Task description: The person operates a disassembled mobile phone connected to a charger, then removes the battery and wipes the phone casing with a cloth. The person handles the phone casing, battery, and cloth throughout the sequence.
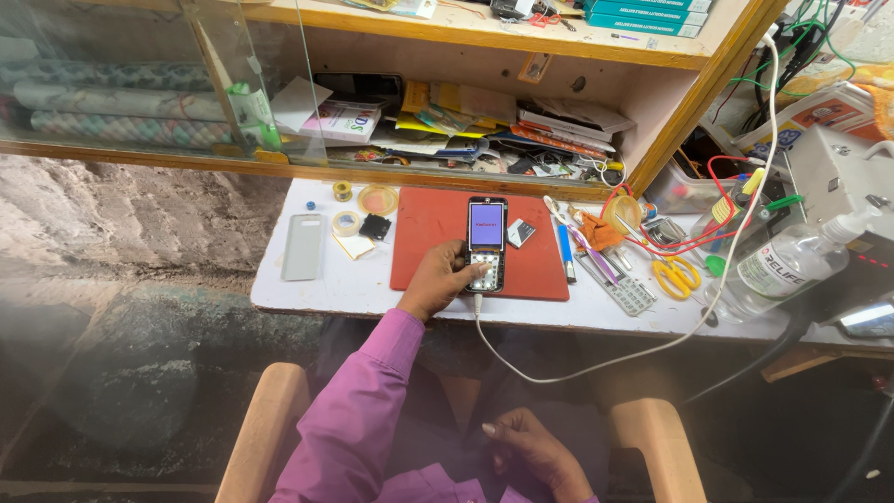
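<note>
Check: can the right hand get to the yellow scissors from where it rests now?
Probably yes. The right hand rests low on the lap, holding nothing, and the yellow scissors lie uncovered near the table's front edge; only the white cable crosses between.

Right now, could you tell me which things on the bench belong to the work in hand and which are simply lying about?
In hand:
- keypad phone, screen lit, on the red mat
- white cable plugged into its base
- left hand pressing its keys

Lying about:
- yellow scissors
- clear phone case
- tape roll
- spray bottle
- right hand, resting in the lap
</note>
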